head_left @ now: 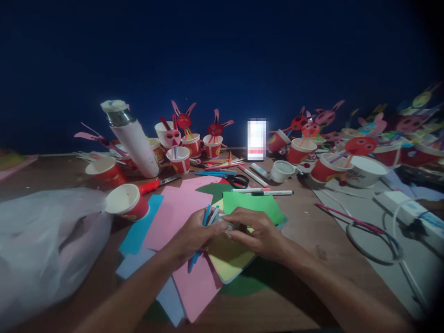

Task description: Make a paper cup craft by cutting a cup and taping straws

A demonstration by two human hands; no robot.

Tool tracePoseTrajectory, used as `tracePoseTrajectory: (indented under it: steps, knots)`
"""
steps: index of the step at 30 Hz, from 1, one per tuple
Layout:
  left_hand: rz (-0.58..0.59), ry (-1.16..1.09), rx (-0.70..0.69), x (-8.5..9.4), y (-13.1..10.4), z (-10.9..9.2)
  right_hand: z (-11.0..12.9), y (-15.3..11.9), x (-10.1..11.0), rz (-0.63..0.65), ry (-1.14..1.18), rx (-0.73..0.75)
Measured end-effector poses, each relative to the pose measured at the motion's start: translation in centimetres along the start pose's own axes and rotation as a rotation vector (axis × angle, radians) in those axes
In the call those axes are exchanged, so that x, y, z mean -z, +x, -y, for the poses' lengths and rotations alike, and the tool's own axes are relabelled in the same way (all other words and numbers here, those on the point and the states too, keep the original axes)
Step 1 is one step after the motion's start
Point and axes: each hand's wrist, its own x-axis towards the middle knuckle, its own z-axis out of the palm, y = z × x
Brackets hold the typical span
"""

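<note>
My left hand is closed around a few thin blue sticks, which stick out above and below the fingers. My right hand meets it from the right, thumb and fingers pinched on a small, pale, see-through object. Fingers cover most of that object, and its kind is unclear. Both hands hover over a stack of coloured paper: a yellow sheet, a green sheet and pink sheets. Behind them lie black-handled scissors and a marker.
Red paper cups with rabbit-faced figures, like this cup, line the back. A pale flask leans at left beside a red-handled cutter. A plastic bag fills the left edge. A power strip with cables lies right.
</note>
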Motion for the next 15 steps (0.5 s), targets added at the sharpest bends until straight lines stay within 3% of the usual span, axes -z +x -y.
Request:
tracePoseTrajectory:
  steps: [10,12,15]
  knots:
    - [0.118,-0.317,0.144,1.4,0.0,0.0,0.7,0.2,1.0,0.073,0.214,0.038]
    - [0.076,-0.279,0.149,1.3,0.1,0.0,0.6,0.2,0.9,0.048,0.184,0.023]
    - [-0.012,-0.15,0.051,0.7,0.2,0.1,0.4,0.1,0.5,-0.004,0.097,-0.029]
